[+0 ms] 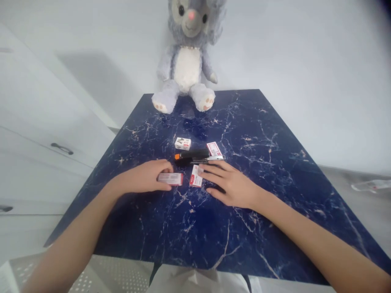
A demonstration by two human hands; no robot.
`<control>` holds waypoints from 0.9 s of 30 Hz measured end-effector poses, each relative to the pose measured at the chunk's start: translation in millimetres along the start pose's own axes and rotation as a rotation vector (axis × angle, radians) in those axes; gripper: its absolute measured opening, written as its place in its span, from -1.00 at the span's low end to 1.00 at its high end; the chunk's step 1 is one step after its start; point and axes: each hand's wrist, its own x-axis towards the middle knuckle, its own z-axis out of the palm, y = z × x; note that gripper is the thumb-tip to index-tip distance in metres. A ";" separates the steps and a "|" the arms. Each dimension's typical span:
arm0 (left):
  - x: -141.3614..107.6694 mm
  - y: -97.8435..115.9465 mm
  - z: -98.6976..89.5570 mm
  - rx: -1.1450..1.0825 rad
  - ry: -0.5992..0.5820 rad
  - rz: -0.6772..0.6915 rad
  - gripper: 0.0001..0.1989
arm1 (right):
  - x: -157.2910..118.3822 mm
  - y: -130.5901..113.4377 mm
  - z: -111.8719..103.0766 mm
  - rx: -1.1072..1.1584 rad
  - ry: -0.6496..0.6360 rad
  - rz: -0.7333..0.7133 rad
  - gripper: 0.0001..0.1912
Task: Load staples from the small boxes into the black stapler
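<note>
Gripping a red-and-white box (171,179) at a blue marbled table (195,228).
The left hand (152,175) pinches the box's left end between thumb and fingers; the right hand (233,184), fingers spread, overlaps a white box (194,181) nearby, contact indeterminable. A black tool (197,154) lies just beyond both boxes.

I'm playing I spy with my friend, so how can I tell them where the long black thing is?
Find the big fluffy toy sitting on the dark blue table. Go from its feet towards the right hand, just past the small white box. The long black thing lies there, set apart from that box by its bright orange end.
</note>
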 end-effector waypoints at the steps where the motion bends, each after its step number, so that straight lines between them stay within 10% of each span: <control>1: 3.8 7.6 5.1 -0.062 0.002 0.028 -0.68 | 1.5 -5.3 2.1 0.002 0.004 0.006 -0.50; 14: 14.3 45.0 44.4 -0.487 0.006 0.067 -0.63 | -3.2 -25.4 10.9 0.322 0.115 0.101 -0.60; 23: 18.3 37.1 66.4 -0.786 0.238 0.183 -0.27 | -1.9 -26.1 9.9 0.294 0.304 0.170 -0.81; 27: 14.3 40.5 70.5 -0.693 0.459 0.194 -0.48 | -1.1 -28.1 5.7 0.361 0.292 0.198 -0.78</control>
